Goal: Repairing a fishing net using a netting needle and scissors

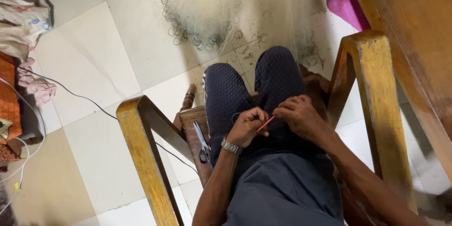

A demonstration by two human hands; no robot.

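Left hand [248, 126] pinching a thin red tool [265, 123], right hand [297, 116] gripping near-invisible netting [263, 23], fingertips hidden.

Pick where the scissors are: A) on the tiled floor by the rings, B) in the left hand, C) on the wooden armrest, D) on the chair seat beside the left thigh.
D: the scissors lie on the wooden chair seat beside the thigh, apart from the left hand, whose fingers pinch a thin red tool.
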